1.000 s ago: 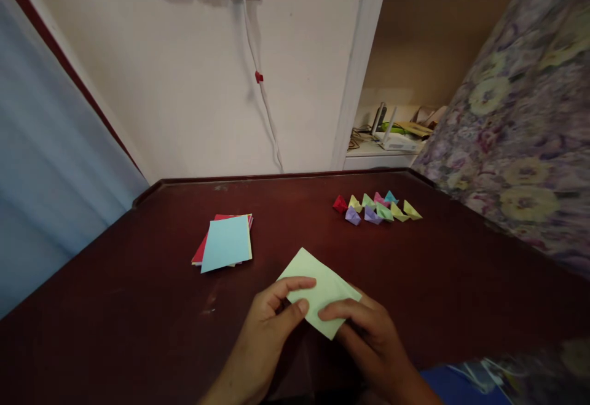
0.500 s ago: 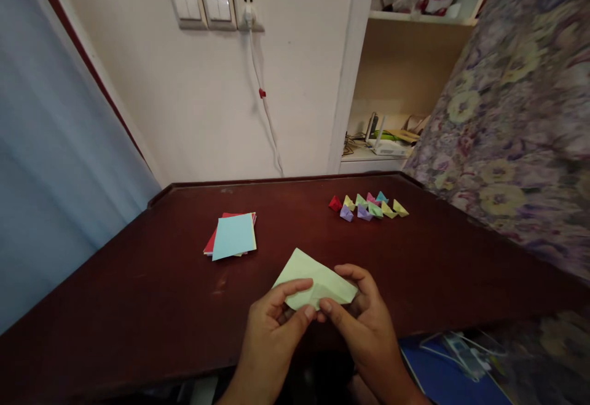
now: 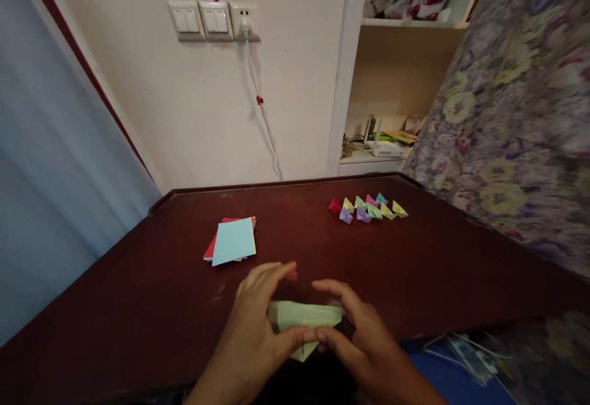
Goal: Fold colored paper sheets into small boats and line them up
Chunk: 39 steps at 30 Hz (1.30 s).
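A light green sheet of paper [image 3: 302, 319], partly folded, is held between both hands just above the near edge of the dark red-brown table [image 3: 138, 294]. My left hand [image 3: 255, 331] pinches its left and lower side with thumb and fingers. From the right, my right hand [image 3: 359, 337] pinches it too, thumb meeting the left thumb at the paper's lower edge. A stack of coloured paper sheets [image 3: 233, 240] with a light blue one on top lies further back on the left. Several small folded paper boats [image 3: 366, 208] in mixed colours stand in a cluster at the back right.
A cream wall with switches and a socket [image 3: 214, 19] stands behind the table, a white cable [image 3: 265, 116] hanging from it. A shelf recess [image 3: 391, 134] with a router is at the back right. Floral fabric [image 3: 516, 116] fills the right side; a blue curtain [image 3: 41, 165] is on the left.
The green sheet has been folded down and drawn toward me, from lying open and flat to a narrower folded shape between my fingers. The view tilted up a little.
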Each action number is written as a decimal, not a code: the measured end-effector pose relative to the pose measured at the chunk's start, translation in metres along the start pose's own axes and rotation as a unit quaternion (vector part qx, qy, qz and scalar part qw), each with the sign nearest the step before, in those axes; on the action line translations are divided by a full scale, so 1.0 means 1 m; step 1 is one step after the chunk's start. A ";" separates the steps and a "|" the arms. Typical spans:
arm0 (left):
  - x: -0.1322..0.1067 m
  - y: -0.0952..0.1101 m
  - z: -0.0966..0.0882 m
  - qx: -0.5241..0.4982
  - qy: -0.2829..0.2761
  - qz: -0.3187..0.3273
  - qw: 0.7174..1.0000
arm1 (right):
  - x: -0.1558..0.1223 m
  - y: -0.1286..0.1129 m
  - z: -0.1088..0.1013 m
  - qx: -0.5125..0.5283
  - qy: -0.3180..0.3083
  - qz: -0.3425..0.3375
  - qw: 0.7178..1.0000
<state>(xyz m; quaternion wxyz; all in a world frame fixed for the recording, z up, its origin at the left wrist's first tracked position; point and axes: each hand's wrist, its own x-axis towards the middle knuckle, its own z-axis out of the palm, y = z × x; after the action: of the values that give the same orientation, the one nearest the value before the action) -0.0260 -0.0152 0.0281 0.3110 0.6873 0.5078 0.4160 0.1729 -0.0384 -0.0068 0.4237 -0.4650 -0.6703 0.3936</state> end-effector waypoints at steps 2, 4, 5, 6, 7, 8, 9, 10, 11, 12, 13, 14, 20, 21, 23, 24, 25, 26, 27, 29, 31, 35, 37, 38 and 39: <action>0.005 0.008 -0.004 0.069 -0.089 0.008 0.994 | -0.001 -0.005 -0.004 -0.032 -0.034 -0.024 0.999; 0.009 0.014 -0.005 0.092 -0.157 0.001 0.983 | 0.001 -0.007 -0.006 -0.041 -0.047 -0.031 0.998; 0.010 0.015 -0.005 0.085 -0.174 -0.006 0.981 | 0.003 -0.006 -0.006 -0.034 -0.039 -0.023 0.998; 0.011 0.015 -0.004 0.064 -0.175 -0.015 0.982 | 0.005 -0.005 -0.005 -0.014 -0.020 -0.012 1.000; 0.012 0.014 -0.002 0.031 -0.162 -0.030 0.986 | 0.006 -0.003 -0.004 0.021 0.005 -0.001 1.000; 0.012 0.012 -0.001 -0.009 -0.141 -0.054 0.988 | 0.008 -0.001 -0.003 0.065 0.032 0.007 0.997; 0.013 0.009 0.001 -0.052 -0.116 -0.083 0.988 | 0.009 0.001 -0.001 0.112 0.054 0.013 0.992; 0.014 0.006 0.003 -0.097 -0.091 -0.114 0.985 | 0.009 0.003 0.002 0.154 0.064 0.019 0.986; 0.014 0.003 0.006 -0.135 -0.075 -0.143 0.978 | 0.010 0.004 0.005 0.183 0.061 0.027 0.981; 0.014 0.001 0.009 -0.167 -0.065 -0.159 0.971 | 0.011 0.005 0.008 0.198 0.051 0.038 0.978; 0.014 -0.002 0.012 -0.189 -0.063 -0.168 0.965 | 0.012 0.005 0.011 0.200 0.040 0.050 0.978; 0.014 -0.003 0.014 -0.206 -0.061 -0.167 0.962 | 0.014 0.006 0.013 0.194 0.038 0.056 0.979; 0.004 -0.003 0.028 -0.198 0.147 -0.075 0.966 | 0.031 0.011 0.006 -0.022 0.203 -0.051 0.978; 0.002 -0.002 0.030 -0.194 0.137 -0.061 0.969 | 0.034 0.012 0.004 -0.087 0.226 -0.092 0.966; -0.003 -0.001 0.036 -0.220 0.066 -0.043 0.972 | 0.038 0.012 0.004 -0.204 0.252 -0.177 0.929; -0.006 -0.001 0.040 -0.245 0.038 -0.041 0.968 | 0.040 0.011 0.005 -0.250 0.259 -0.210 0.909; -0.008 -0.001 0.043 -0.270 0.024 -0.044 0.962 | 0.040 0.010 0.008 -0.287 0.265 -0.232 0.891; -0.010 -0.002 0.047 -0.290 0.013 -0.048 0.956 | 0.041 0.010 0.011 -0.315 0.272 -0.245 0.876; -0.011 -0.002 0.050 -0.307 0.009 -0.055 0.950 | 0.040 0.009 0.014 -0.338 0.280 -0.250 0.863; -0.013 -0.005 0.055 -0.331 0.016 -0.076 0.940 | 0.038 0.009 0.020 -0.373 0.288 -0.250 0.845; -0.012 -0.007 0.058 -0.356 0.044 -0.114 0.926 | 0.035 0.011 0.023 -0.392 0.286 -0.258 0.835; -0.002 -0.008 0.053 -0.425 0.109 -0.196 0.877 | 0.027 0.019 0.017 -0.365 0.267 -0.300 0.840; 0.004 -0.008 0.048 -0.452 0.129 -0.218 0.855 | 0.024 0.026 0.010 -0.322 0.278 -0.305 0.852; 0.006 -0.007 0.046 -0.460 0.136 -0.224 0.848 | 0.023 0.030 0.006 -0.293 0.292 -0.291 0.863; 0.008 -0.007 0.043 -0.465 0.138 -0.227 0.845 | 0.022 0.034 0.002 -0.258 0.304 -0.261 0.879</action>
<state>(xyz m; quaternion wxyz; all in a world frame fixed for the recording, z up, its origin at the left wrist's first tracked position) 0.0104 -0.0056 0.0047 0.6061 0.2635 0.4344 0.6119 0.1759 -0.0090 -0.0345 0.5591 -0.4630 -0.6832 -0.0788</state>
